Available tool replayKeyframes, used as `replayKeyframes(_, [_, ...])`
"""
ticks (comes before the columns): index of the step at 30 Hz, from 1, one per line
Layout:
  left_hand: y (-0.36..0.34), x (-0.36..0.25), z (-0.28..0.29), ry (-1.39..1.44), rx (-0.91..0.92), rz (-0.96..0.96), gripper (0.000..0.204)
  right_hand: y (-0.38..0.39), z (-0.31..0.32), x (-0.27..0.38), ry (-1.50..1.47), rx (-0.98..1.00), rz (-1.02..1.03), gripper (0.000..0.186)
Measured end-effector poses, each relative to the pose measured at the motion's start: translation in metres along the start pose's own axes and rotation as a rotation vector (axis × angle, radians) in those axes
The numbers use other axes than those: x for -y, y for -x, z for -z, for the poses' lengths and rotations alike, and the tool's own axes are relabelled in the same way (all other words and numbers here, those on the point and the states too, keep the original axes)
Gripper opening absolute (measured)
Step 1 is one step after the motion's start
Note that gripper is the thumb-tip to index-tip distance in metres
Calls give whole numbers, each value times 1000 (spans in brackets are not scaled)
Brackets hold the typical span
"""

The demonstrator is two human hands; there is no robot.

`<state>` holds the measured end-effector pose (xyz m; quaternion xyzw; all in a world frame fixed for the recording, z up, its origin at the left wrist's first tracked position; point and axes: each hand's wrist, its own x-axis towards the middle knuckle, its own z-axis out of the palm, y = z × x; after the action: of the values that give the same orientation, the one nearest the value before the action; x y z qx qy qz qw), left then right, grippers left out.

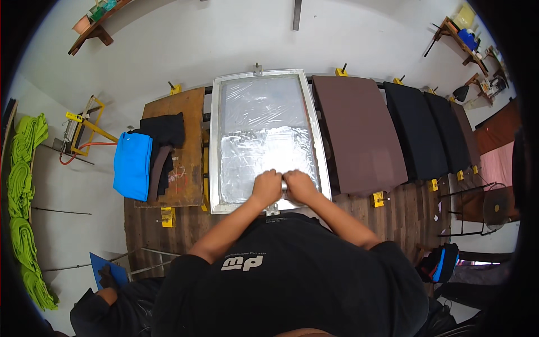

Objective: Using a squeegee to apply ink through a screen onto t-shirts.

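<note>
My left hand (pixel 266 188) and my right hand (pixel 300 186) are closed side by side over the near end of a metal-framed printing screen (pixel 216 140). Both have fingers curled in, knuckles turned away from me. A small silvery bit (pixel 284 190) shows between them; what they grip is mostly hidden under the fingers. Shiny, wrinkled clear film (pixel 264 106) covers much of the screen's surface, with a bright glare just beyond my hands. One metal clamp (pixel 257 69) sits at the frame's far end, and another (pixel 272 209) at its near end.
Left of the screen, a wooden board (pixel 191 140) carries folded blue cloth (pixel 132 165) and black cloth (pixel 168 128). Boards with brown cloth (pixel 359 129) and black cloth (pixel 412 129) stand right. Green cloth bundles (pixel 23 191) line the left wall. Another person's arm (pixel 106 295) shows lower left.
</note>
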<state>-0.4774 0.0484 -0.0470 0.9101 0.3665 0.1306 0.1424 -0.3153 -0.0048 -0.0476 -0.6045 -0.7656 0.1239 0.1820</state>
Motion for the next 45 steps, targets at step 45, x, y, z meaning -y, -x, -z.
replayKeyframes(45, [0, -12, 38, 72, 393, 153, 18, -7, 30, 0, -51, 435, -28, 17])
